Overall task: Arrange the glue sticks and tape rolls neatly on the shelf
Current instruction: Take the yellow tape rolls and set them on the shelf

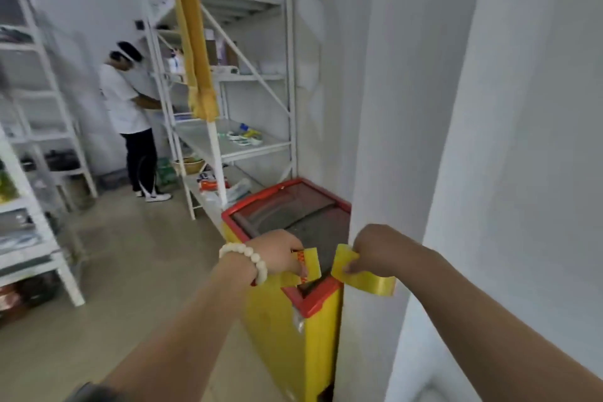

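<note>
Tape rolls in both hands: left hand and right hand, fingers clenched on them, lower centre. Carry level to the shelf, mid-frame; set flat, side by side.

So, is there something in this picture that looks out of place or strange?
Yes. Both hands hold yellow tape rolls above a chest freezer, away from the shelf: the left hand one roll, the right hand another. A long yellow bundle also hangs oddly before the shelf.
</note>
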